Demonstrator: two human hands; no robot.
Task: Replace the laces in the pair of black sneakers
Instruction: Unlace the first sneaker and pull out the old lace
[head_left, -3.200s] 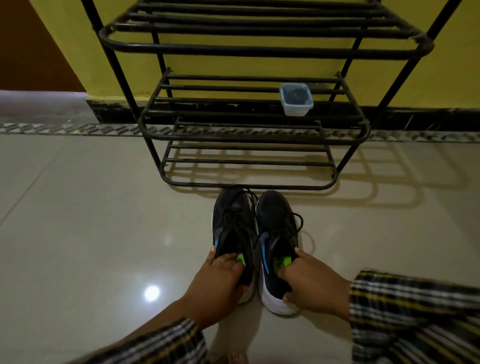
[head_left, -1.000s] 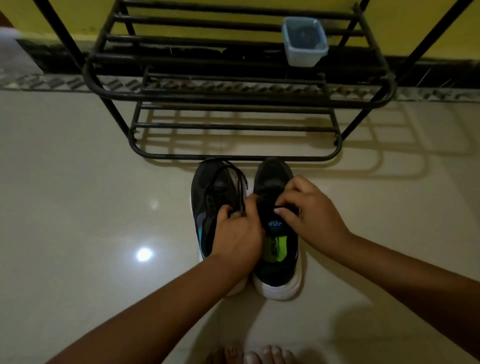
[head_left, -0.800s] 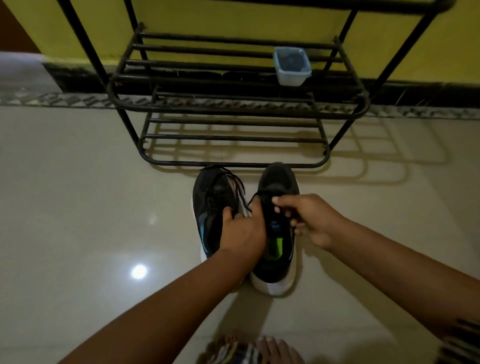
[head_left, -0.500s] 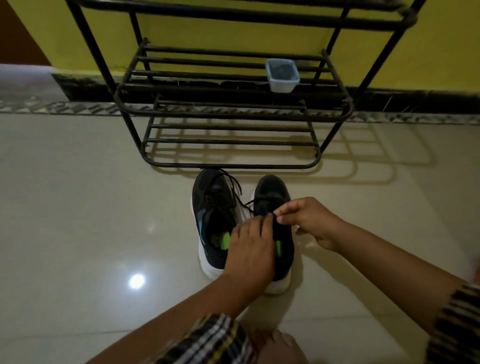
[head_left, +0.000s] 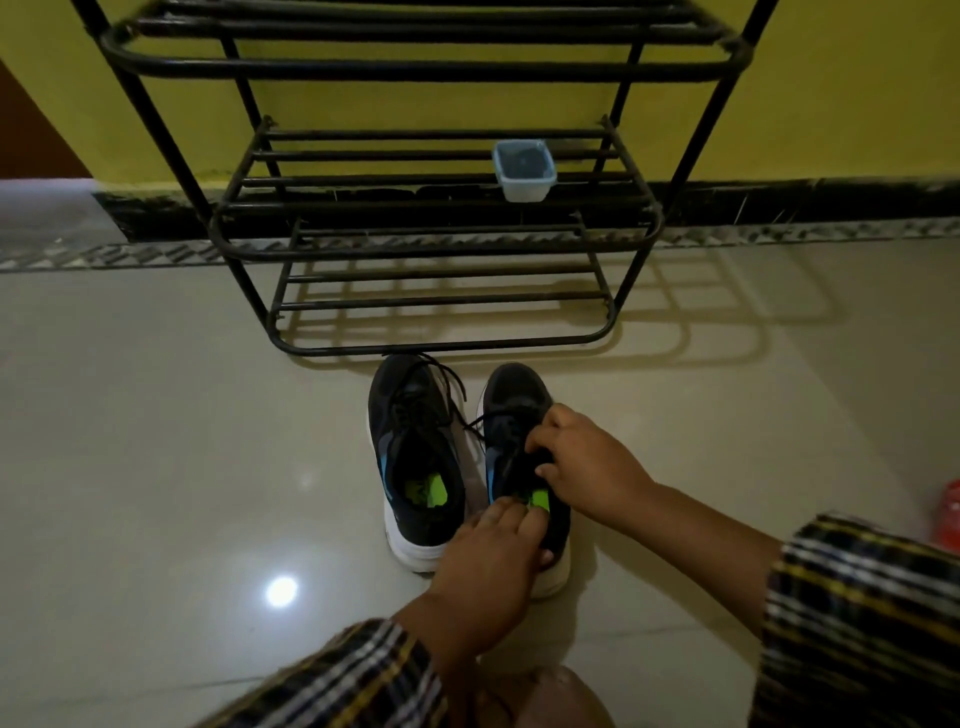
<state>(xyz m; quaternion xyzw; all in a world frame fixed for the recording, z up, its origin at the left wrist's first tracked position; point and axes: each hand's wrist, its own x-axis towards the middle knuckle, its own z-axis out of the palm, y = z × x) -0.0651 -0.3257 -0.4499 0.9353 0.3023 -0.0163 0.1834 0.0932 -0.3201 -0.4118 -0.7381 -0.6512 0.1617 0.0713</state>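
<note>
Unlacing: judged from the hands, the old lace is being taken out of the right-hand sneaker (head_left: 524, 452); no new lace shows anywhere.
Step so far: early; the left-hand sneaker (head_left: 415, 452) still carries its black lace (head_left: 415, 410), loose at the ends but threaded.
Sneakers: side by side on the floor (head_left: 156, 441), toes just short of the black metal shoe rack (head_left: 441, 218), heels toward the person.
Right hand (head_left: 587, 467): grip curled over the tongue and eyelets, fingertips pinched on what looks like the lace (head_left: 493, 415) of that shoe; the exact hold is hidden by the knuckles.
Left hand (head_left: 488, 561): fingers laid fairly straight over the heel collar, pressing the shoe down, nothing enclosed.
Lace end: one strand runs out from under the right hand toward the gap between the shoes.
Next move: probably a pull up and out through the top eyelets, the left hand bracing the heel so the shoe does not lift.
Also present: a small plastic tub (head_left: 523, 169) on a rack shelf; a red object (head_left: 951, 512) at the right edge.
</note>
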